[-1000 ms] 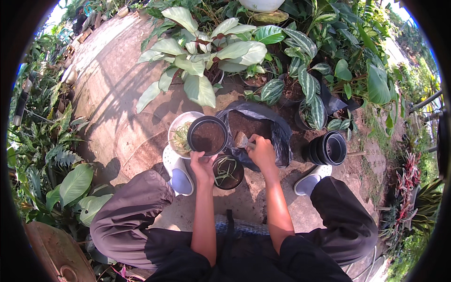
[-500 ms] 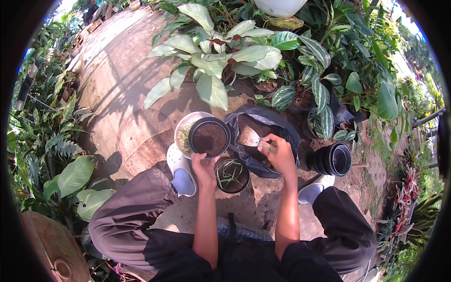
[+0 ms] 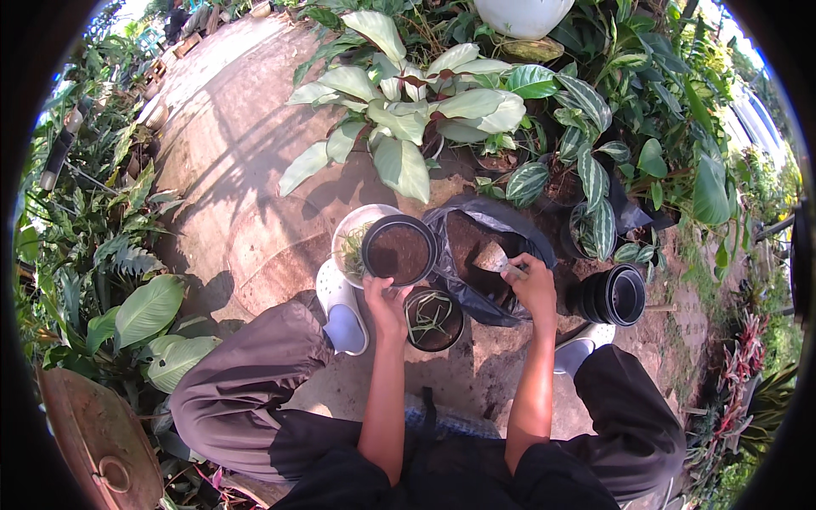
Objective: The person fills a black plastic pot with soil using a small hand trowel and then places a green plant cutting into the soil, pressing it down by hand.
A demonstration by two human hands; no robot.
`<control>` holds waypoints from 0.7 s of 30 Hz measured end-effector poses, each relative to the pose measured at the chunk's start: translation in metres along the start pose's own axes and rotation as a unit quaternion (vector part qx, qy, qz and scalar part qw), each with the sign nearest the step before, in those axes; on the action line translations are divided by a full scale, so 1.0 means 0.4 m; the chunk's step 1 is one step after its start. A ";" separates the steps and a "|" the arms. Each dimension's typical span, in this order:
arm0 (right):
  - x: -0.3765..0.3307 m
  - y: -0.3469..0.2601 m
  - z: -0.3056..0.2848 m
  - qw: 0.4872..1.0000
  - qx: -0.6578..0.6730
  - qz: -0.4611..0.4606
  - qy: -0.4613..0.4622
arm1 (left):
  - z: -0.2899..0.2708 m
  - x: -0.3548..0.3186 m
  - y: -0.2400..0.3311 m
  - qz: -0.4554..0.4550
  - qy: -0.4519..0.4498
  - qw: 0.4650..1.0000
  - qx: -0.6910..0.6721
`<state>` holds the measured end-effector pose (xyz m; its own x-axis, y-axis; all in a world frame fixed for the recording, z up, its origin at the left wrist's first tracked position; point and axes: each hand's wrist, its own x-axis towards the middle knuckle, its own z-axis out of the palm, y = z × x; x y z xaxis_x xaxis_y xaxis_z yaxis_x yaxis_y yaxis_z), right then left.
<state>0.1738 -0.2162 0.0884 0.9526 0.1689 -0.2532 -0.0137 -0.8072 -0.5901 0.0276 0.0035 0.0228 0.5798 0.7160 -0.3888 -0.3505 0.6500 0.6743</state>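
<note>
My left hand point(image 3: 387, 306) grips the near rim of a round black plant pot point(image 3: 436, 252) with dark soil inside, tilted slightly and held over the edge of a pale bowl point(image 3: 347, 235). Thin green cuttings point(image 3: 352, 246) lie in that bowl. My right hand point(image 3: 534, 287) is closed round the handle of a small trowel point(image 3: 490, 256), whose soil-smeared blade is over the soil in an open black plastic bag point(image 3: 534, 234). Just in front of the bag, beside my left hand, a second black pot point(image 3: 435, 346) holds soil with green cuttings laid across it.
A stack of black pots point(image 3: 614, 295) lies right of the bag, near my right shoe point(image 3: 585, 344). Large pale-leaved plants point(image 3: 404, 119) and striped foliage point(image 3: 586, 174) crowd the far side. A brown rounded object point(image 3: 98, 442) stands at lower left. Sunlit ground point(image 3: 229, 161) stretches to the far left.
The trowel has shifted right within the bag, and its blade shows more fully above the soil. My left hand keeps hold of the pot. The whole view has shifted slightly.
</note>
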 end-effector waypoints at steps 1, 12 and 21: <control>-0.003 -0.006 0.009 1.000 -0.004 0.001 0.004 | -0.001 0.000 -0.001 0.001 0.001 1.000 0.000; 0.017 0.016 0.189 0.979 0.159 -0.099 -0.074 | 0.012 -0.011 -0.007 -0.018 0.010 1.000 0.005; 0.025 0.011 0.168 0.985 0.123 -0.086 -0.084 | 0.014 -0.014 -0.002 -0.020 0.010 1.000 0.009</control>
<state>0.1627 -0.1801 0.0316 0.8835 0.3995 -0.2446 0.0506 -0.6006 -0.7980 0.0288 -0.0026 0.0279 0.5773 0.6953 -0.4282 -0.3145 0.6733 0.6692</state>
